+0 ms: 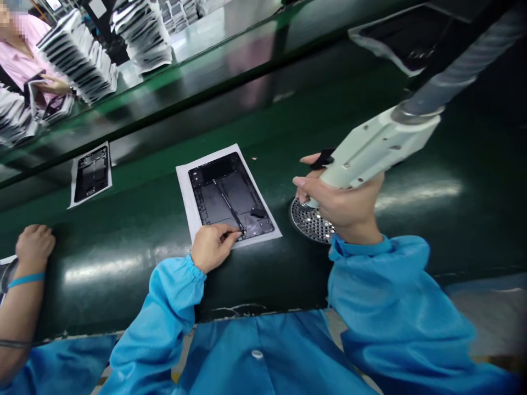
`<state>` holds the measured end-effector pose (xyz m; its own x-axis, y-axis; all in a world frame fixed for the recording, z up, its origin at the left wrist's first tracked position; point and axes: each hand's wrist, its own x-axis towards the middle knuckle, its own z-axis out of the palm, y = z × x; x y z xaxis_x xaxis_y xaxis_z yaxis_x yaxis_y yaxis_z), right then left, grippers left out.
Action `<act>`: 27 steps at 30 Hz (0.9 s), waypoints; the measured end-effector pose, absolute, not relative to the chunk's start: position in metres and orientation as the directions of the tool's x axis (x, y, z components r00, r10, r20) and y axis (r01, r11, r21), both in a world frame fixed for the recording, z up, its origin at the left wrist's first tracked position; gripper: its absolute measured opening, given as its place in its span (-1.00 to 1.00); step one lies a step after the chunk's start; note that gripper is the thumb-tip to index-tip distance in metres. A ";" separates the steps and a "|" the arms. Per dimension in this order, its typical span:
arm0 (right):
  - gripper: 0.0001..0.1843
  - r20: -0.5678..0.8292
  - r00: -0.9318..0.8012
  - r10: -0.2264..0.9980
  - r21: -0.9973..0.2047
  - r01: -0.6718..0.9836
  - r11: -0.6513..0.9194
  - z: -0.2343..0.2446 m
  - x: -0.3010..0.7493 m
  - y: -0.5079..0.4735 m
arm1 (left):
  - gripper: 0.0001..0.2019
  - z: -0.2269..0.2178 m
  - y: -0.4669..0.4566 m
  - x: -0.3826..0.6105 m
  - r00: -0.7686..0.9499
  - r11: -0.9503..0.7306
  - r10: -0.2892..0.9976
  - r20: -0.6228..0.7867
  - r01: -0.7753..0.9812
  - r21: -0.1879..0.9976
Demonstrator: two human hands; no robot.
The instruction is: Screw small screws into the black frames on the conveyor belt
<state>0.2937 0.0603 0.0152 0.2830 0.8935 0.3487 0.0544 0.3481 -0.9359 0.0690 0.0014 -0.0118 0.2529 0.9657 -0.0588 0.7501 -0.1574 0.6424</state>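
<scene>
A black device frame [230, 195] lies on a white sheet [186, 192] on the dark green belt [135, 258]. My left hand [212, 247] rests at the frame's near edge, fingers curled and pinched on its lower rim. My right hand [341, 200] is wrapped round the grip of a pale air tool [370, 148] with a grey hose [465, 66], held just right of the frame. Under that hand sits a round perforated metal disc [308, 222].
A second black frame on a white sheet [90, 174] lies further left on the belt. A co-worker's fist and bare forearm with a blue wristband [28, 258] rest at the left. Another person in pink [37, 71] stands behind stacked parts [78, 55].
</scene>
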 end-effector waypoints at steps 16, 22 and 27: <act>-0.78 0.373 0.294 0.880 -0.927 0.087 0.364 0.014 0.293 0.060 | -0.87 -0.012 0.006 0.065 0.419 -0.368 0.908 -0.022 0.820 0.438; -0.78 0.376 0.311 0.873 -0.925 0.074 0.372 0.015 0.296 0.059 | -0.74 -0.018 -0.014 0.057 0.575 -0.596 0.802 0.158 0.785 0.170; -0.75 0.408 0.303 0.862 -0.903 -0.004 0.429 0.020 0.291 0.059 | -0.73 -0.026 -0.009 0.063 0.576 -0.595 0.800 0.167 0.796 0.109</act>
<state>0.2915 0.0586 0.0200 0.3025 0.8616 0.4076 -0.0044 0.4288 -0.9034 0.0626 -0.0090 -0.0256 0.5759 0.8003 0.1668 0.7960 -0.5954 0.1086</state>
